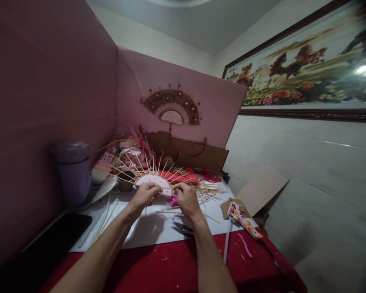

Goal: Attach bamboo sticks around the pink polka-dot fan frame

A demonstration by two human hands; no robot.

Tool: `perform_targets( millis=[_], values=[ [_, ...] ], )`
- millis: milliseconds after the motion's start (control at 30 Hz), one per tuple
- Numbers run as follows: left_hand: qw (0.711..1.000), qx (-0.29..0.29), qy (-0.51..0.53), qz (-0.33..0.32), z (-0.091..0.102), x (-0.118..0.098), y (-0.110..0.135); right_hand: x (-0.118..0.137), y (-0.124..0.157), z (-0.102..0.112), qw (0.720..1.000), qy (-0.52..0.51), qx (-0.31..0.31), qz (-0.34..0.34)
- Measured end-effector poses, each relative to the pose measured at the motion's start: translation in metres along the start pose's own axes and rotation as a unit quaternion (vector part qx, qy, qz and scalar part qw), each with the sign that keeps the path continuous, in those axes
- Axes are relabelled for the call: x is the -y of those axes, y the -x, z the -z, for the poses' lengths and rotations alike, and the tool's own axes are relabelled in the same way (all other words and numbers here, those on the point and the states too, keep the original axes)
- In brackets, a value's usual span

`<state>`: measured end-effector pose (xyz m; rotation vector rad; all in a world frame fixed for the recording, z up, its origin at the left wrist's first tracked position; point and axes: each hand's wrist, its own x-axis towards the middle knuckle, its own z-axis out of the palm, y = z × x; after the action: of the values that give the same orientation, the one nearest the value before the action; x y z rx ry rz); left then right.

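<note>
A half-round fan piece, pink with white dots and thin wooden sticks fanning out of its rim, is held up over a white sheet. My left hand is closed on its lower left edge. My right hand pinches its lower right edge, fingers curled. Something small and magenta shows just under my right hand. Black scissors lie on the sheet below my right wrist. Loose sticks are scattered to the right.
A finished brown fan hangs on the pink partition. Cardboard pieces lean behind. A purple lidded cup stands at left, a black phone near it. A patterned glue gun lies right on the red cloth.
</note>
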<state>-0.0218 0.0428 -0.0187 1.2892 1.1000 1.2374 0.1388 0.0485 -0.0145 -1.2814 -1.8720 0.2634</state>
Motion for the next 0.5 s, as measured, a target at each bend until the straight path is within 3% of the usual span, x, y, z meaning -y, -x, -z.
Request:
perform_targets(
  millis=[200, 500],
  values=[
    [0.996, 0.018, -0.037, -0.076, -0.009, 0.001, 0.001, 0.006, 0.006, 0.003, 0.997, 0.078, 0.012, 0.027],
    [0.996, 0.062, -0.044, -0.046, -0.011, 0.002, 0.002, 0.004, 0.006, -0.001, 0.996, 0.068, 0.007, 0.062]
  ],
)
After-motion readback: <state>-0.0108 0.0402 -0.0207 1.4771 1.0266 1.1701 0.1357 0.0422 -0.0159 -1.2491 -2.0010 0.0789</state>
